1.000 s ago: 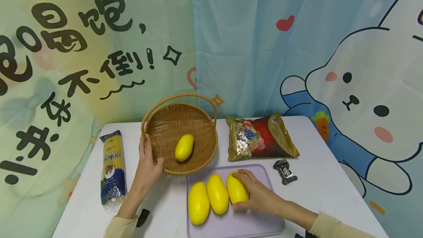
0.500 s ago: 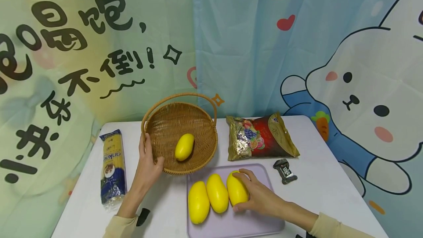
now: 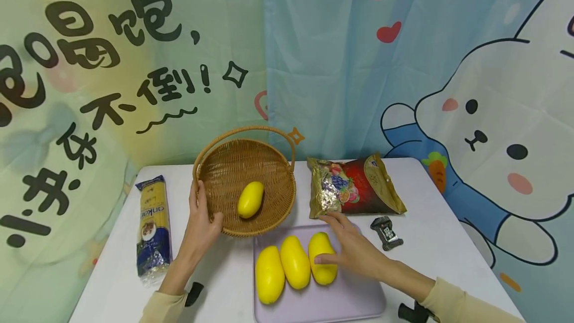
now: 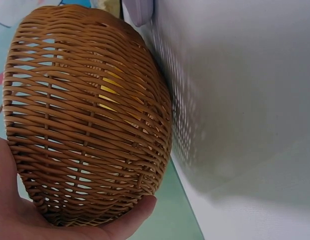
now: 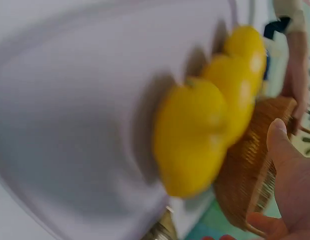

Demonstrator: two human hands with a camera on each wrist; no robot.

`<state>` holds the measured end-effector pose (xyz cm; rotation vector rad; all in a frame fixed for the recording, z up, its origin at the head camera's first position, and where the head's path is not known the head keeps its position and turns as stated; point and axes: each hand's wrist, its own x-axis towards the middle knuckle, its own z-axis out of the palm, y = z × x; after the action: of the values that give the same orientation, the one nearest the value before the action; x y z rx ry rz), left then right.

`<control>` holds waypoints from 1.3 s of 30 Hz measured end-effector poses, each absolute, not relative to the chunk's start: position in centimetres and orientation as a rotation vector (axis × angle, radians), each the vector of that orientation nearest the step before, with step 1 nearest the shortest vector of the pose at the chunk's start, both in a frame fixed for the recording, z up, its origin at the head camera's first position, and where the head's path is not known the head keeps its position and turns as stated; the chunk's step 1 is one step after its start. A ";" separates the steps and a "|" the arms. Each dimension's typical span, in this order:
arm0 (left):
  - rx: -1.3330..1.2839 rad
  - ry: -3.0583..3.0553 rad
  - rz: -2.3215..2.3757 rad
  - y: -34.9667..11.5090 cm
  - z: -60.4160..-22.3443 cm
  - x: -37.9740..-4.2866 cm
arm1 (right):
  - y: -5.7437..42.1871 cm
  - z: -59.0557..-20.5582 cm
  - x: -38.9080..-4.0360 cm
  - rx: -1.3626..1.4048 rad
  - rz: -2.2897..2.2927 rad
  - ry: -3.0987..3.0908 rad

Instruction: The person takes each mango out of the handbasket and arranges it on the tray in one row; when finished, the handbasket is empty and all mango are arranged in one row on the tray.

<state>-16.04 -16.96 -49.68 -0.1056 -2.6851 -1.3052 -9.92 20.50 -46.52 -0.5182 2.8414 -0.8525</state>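
My left hand (image 3: 200, 231) grips the left side of a brown wicker basket (image 3: 219, 173), which is tilted so that its opening faces me. One yellow mango (image 3: 250, 200) lies inside it; in the left wrist view its yellow shows through the weave. Three more mangoes sit side by side on a lilac tray (image 3: 345, 308): a left one (image 3: 270, 275), a middle one (image 3: 295, 263) and a right one (image 3: 322, 277). Over the right mango hovers my right hand (image 3: 358, 253), fingers spread and holding nothing. Its thumb overlaps that mango in the head view.
Behind the tray lies a gold and red candy bag (image 3: 354, 186), with a small black wrapped sweet (image 3: 386, 233) to its right. A long yellow and blue noodle packet (image 3: 153, 228) lies at the left of the white table (image 3: 224, 283). A printed curtain (image 3: 323, 64) hangs behind.
My right hand has let go of the right mango, its fingers spreading and moving up and away from it. The left hand and basket stay as they were.
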 end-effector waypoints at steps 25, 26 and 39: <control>-0.108 -2.685 -1.274 -16.7 -49.5 -16.0 | 15.6 -37.2 -18.4 -0.705 -0.927 2.846; -0.110 -2.684 -1.273 -16.7 -49.4 -16.0 | 14.9 -37.2 -18.8 -0.705 -0.925 2.824; -0.114 -2.687 -1.280 -16.6 -49.5 -16.0 | 7.9 -37.3 -23.5 -0.725 -0.705 2.585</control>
<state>-15.98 -16.63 -49.51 -0.1141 -2.6870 -1.2798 -23.46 7.88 -37.32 -0.7251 2.5846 -0.7052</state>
